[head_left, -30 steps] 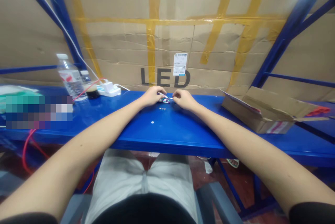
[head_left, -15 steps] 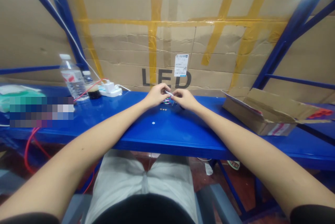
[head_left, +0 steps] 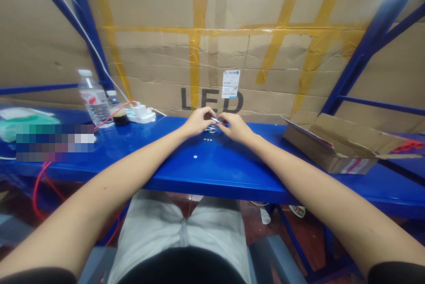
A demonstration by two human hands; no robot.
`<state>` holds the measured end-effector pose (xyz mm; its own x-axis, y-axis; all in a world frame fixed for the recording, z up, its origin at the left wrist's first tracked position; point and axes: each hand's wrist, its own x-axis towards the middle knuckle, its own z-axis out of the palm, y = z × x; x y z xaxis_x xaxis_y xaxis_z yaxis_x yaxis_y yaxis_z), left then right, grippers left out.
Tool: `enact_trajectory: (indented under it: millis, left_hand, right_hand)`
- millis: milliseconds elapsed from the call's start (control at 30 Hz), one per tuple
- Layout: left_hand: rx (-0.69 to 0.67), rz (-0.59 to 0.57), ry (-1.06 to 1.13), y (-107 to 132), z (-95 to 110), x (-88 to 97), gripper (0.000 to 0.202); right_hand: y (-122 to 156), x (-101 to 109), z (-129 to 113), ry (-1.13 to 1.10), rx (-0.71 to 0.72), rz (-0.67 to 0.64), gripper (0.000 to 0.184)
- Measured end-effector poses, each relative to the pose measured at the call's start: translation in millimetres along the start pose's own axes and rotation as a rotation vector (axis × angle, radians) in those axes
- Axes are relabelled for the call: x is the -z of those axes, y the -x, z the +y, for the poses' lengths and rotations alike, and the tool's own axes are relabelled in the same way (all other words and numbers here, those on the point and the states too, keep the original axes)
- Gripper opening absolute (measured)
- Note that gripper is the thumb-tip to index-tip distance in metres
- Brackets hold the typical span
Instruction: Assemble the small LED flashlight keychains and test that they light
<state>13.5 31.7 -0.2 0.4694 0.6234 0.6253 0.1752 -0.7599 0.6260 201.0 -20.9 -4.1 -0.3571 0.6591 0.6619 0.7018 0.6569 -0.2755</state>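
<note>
My left hand (head_left: pixel 198 120) and my right hand (head_left: pixel 235 127) meet at the far side of the blue shelf-table (head_left: pixel 172 169), fingers curled. Between them they pinch a small thin silvery piece (head_left: pixel 215 120), too small to name. Just under the hands lies a little cluster of small coloured parts (head_left: pixel 211 129). A short row of tiny dark beads (head_left: pixel 207 139) and a single white dot-like piece (head_left: pixel 195 157) lie on the blue surface nearer to me.
A torn open cardboard box (head_left: pixel 335 142) sits at the right. At the left stand a water bottle (head_left: pixel 93 100), a dark jar (head_left: pixel 117 111), a white power strip (head_left: pixel 141 114) and a red cable (head_left: pixel 40 182). A taped cardboard sheet marked LED (head_left: pixel 232 49) backs the bench.
My hands have drawn closer together and lifted slightly off the surface, both now pinching the small silvery piece. The view has shifted a little downward.
</note>
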Motion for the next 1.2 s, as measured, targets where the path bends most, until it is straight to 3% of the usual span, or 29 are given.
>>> enact_trajectory:
  millis: [133, 233, 400, 567, 667, 767, 967, 1200]
  left_hand:
    - [-0.064, -0.039, -0.063, 1, 4, 3.3, 0.012]
    - [-0.108, -0.061, -0.09, 2, 9, 5.1, 0.012]
    - [-0.098, -0.096, -0.016, 2, 14, 5.9, 0.014]
    - [0.038, -0.119, 0.376, -2, 11, 4.0, 0.041]
    - [0.182, -0.107, 0.655, -3, 9, 4.0, 0.038]
    - [0.275, -0.112, 0.799, -2, 9, 6.2, 0.041]
    - [0.288, -0.179, 0.84, 1, 11, 11.3, 0.07]
    - [0.251, -0.186, 0.733, 1, 14, 13.4, 0.082]
  right_hand:
    - [0, 3, -2, -0.33, -0.202, -0.176, 0.029]
    - [1, 8, -1, -0.531, -0.27, -0.311, 0.04]
    - [3, 9, 2, -0.697, -0.275, -0.327, 0.053]
    - [2, 8, 2, -0.614, -0.276, -0.295, 0.054]
    - [2, 8, -4, -0.483, -0.276, -0.296, 0.049]
    - [1, 7, -13, -0.377, -0.279, -0.275, 0.04]
    - [1, 8, -25, -0.292, -0.237, -0.284, 0.031]
    - [-1, 11, -24, -0.232, -0.206, -0.216, 0.027]
